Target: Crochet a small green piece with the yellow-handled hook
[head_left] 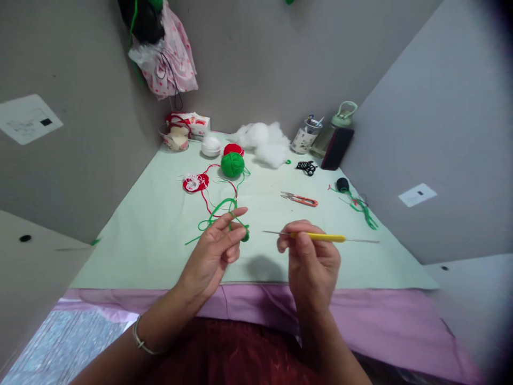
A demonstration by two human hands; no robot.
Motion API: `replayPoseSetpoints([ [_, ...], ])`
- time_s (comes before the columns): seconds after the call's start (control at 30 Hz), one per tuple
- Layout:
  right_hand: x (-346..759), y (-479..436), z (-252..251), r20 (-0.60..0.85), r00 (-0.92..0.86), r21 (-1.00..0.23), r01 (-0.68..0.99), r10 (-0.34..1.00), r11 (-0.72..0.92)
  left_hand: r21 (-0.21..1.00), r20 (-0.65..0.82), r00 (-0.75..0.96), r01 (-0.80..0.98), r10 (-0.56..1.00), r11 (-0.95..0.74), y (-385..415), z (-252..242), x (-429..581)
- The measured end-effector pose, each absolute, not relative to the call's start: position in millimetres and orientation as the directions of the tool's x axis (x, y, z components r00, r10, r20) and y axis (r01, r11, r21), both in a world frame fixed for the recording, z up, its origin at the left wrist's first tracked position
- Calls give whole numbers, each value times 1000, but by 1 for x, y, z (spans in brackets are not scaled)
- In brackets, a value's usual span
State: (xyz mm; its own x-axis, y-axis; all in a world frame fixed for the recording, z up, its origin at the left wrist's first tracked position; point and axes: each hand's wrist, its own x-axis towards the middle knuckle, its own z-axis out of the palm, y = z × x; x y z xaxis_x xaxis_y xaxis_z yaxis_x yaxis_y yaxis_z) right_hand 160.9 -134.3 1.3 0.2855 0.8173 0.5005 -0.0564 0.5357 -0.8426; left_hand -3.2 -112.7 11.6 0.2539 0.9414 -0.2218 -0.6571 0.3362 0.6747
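My left hand (218,246) is raised over the table's near edge, fingers pinched on a small green crochet piece (246,235), with green yarn (218,211) looped over its fingers and trailing back to a green yarn ball (232,164). My right hand (308,256) is closed around a yellow-handled crochet hook (320,237), held level with its metal tip pointing left toward the green piece, a short gap between them.
On the pale green mat (152,235) lie a red and white crochet piece (194,183), red snips (300,199), a black clip (306,167), a black spool with green threads (343,185), white stuffing (264,140), a white ball (211,145), a pen cup (305,136) and a bottle (335,131).
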Motion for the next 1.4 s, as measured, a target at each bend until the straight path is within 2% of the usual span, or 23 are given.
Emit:
replayPoseSetpoints([
  [0.1, 159, -135, 1, 457, 226, -862, -125, 860, 491, 724, -195, 265, -611, 944, 321, -117, 15, 0],
  [0.37, 158, -140, -4, 513, 236, -851, 8, 826, 526, 734, -190, 273, -598, 943, 321, -120, 14, 1],
  [0.87, 157, -138, -2, 531, 253, -842, 48, 809, 538, 781, -179, 272, -545, 945, 305, -122, 14, 3],
  [1.13, 157, -143, 0, 597, 211, -802, 187, 774, 568, 831, -141, 231, -501, 963, 242, -121, 15, 1],
  [1.3, 156, -142, 0, 582, 226, -813, 127, 781, 569, 836, -143, 262, -484, 954, 258, -122, 14, 2],
  [1.33, 155, -142, -2, 592, 207, -806, 154, 779, 572, 841, -142, 260, -477, 955, 255, -123, 14, 3],
  [1.4, 154, -143, -5, 673, 122, -722, 326, 730, 611, 848, -132, 249, -473, 959, 239, -126, 14, 4],
])
